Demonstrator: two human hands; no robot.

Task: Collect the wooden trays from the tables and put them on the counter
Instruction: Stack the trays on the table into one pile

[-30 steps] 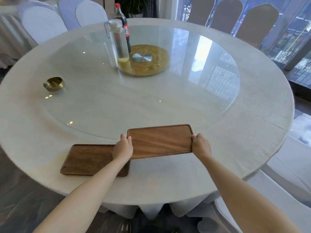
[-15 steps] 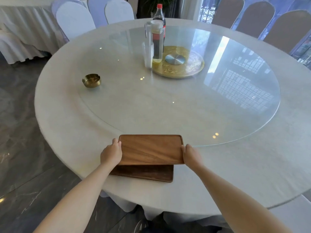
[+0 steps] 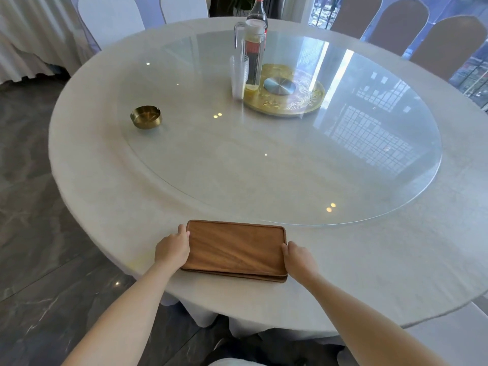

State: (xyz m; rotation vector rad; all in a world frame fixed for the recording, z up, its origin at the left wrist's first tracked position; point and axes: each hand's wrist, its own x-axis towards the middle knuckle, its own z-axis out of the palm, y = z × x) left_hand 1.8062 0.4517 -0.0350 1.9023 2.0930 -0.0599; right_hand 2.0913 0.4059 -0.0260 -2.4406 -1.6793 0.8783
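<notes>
Two brown wooden trays lie stacked near the front edge of the round white table (image 3: 105,186). The top tray (image 3: 235,247) covers the lower tray (image 3: 274,279) almost fully; only a thin strip of it shows along the front and right. My left hand (image 3: 171,249) grips the stack's left short end, thumb on the rim. At the right short end, my right hand (image 3: 298,258) grips in the same way.
A glass turntable (image 3: 290,167) covers the table's middle, with a brass ashtray (image 3: 145,117), stacked plastic cups (image 3: 239,76), a pitcher (image 3: 252,54), a bottle (image 3: 257,9) and a gold disc (image 3: 285,91). Covered chairs ring the far side. Dark marble floor (image 3: 31,233) lies left.
I carried the top tray leftward and set it down squarely on the other tray. Both hands kept their hold on its ends, and my view shifted left with it.
</notes>
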